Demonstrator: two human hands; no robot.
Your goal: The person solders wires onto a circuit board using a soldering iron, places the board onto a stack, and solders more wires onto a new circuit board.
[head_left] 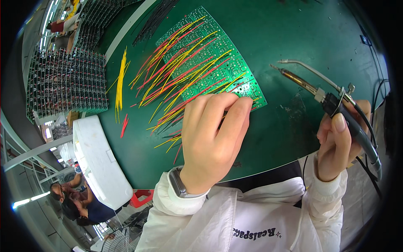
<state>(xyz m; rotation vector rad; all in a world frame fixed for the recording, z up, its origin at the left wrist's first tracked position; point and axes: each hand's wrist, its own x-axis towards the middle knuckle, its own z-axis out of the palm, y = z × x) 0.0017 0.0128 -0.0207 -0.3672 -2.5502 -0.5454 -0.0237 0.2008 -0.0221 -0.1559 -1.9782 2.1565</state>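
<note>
A green panel of circuit boards [228, 46] lies on the table, with red and yellow wires [180, 75] standing out from it in slanting rows toward the left. Over the panel's near end is my left hand [214, 134], back up, its fingers bent and pressed together. What they pinch is hidden beneath them. To the right, my right hand [342, 143] grips the black handle of a soldering iron [336, 105]. A thin metal feed tube [315, 71] is clamped along the iron. The iron's tip points left toward the panel, apart from it.
On the green table [302, 33], a bundle of yellow wires [121, 84], short red wires [124, 125] and black wires [155, 21] lie around the panel. At left stand stacked board racks [67, 82] and a white plastic bin [98, 159]. A dark cable [373, 63] runs at right.
</note>
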